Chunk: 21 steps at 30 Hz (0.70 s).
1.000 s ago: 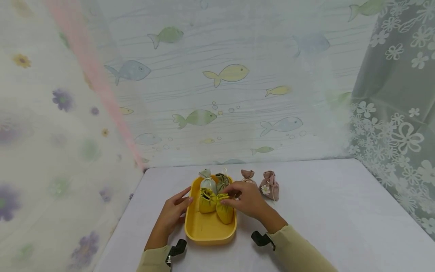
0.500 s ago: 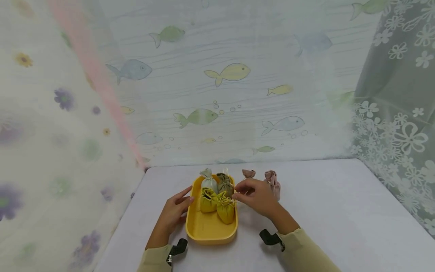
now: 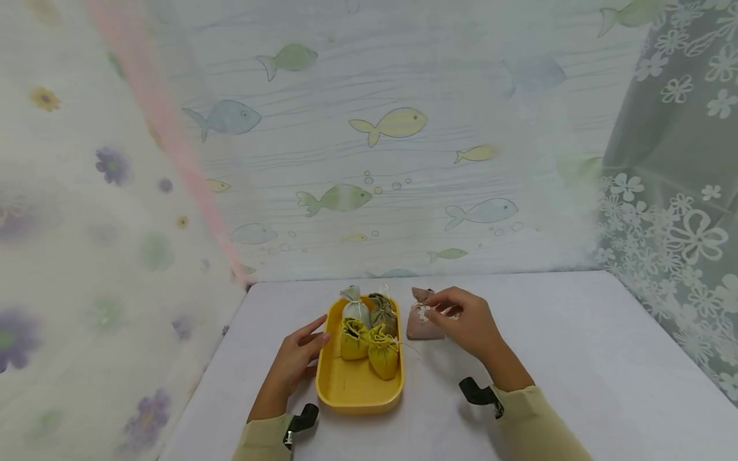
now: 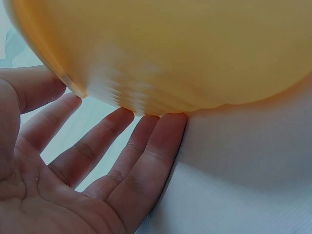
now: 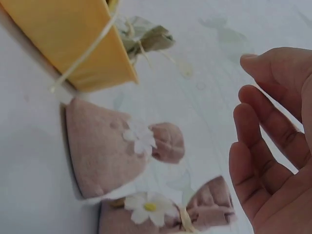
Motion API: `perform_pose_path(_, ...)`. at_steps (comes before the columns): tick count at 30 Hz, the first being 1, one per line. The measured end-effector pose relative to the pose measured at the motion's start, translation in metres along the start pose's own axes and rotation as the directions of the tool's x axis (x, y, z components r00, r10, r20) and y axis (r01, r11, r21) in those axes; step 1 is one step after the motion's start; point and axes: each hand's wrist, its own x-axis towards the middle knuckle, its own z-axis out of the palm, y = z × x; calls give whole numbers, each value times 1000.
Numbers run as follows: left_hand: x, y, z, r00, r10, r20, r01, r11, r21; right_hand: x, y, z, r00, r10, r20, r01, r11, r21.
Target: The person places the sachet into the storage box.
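My left hand [image 3: 291, 365] rests against the left side of a yellow tray [image 3: 346, 392]; in the left wrist view its outstretched fingers [image 4: 95, 146] touch the outer wall. Inside the tray are two yellow drawstring pouches [image 3: 383, 360], a pale grey pouch [image 3: 355, 312] and an olive pouch [image 3: 382, 315]. Right of the tray stands a dusty-pink pouch [image 3: 423, 328] with a white flower. My right hand [image 3: 469, 325] hovers by it, fingers loosely bent, holding nothing. The right wrist view shows a second pink pouch [image 5: 209, 200], mostly hidden behind the hand in the head view.
A white cloth covers the table [image 3: 576, 358]. A fish-patterned curtain [image 3: 392, 160] hangs behind it, with flowered curtains on both sides. A thin cord [image 3: 408, 346] from the front yellow pouch hangs over the tray's right rim.
My right hand has let go of the front right yellow pouch and moved right, out of the tray, to the pink pouches. My left hand stays at the tray.
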Motion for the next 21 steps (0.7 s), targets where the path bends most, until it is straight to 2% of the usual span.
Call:
perform_pose_path(7,1,-1,0,1000,3,-5,-3,1000,11,0,16,-14,993,-50,-103,41,995,-88)
perform_pose_path(12,1,-1,0,1000,4,-3,-4,1000,8,-1,25,-25,990,-9,-140,-6,994,-108)
perform_pose_path(17,2,-1,-1,1000,4,-1,-4,1000,0,-3,31,-33,996,79,-52,-82,994,-66)
perform_pose_path(21,2,-1,-1,1000,3,2,-3,1000,-6,-5,38,-36,989,140,39,-139,990,-34)
